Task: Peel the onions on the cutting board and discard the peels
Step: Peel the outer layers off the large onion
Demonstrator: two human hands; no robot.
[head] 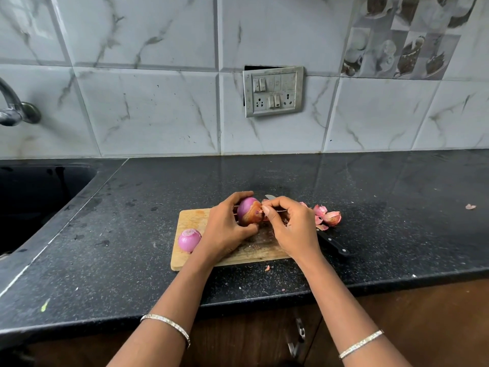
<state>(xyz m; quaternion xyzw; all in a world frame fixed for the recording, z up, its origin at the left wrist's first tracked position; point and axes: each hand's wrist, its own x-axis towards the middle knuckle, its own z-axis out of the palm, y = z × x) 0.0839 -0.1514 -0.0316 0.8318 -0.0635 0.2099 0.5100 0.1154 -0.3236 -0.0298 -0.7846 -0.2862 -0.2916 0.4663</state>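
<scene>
Onion (248, 211) in both hands | wooden board (190, 221) | black counter (370, 207)

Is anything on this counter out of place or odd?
Yes. Pinkish onion peel scraps lie off the wooden cutting board: one far right on the black counter, one at the board's front edge.

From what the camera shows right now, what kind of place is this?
Most likely a home kitchen. A dark stone counter runs into a sink with a tap at the left, the wall is tiled, and onions lie on a wooden cutting board beside a knife.
</scene>
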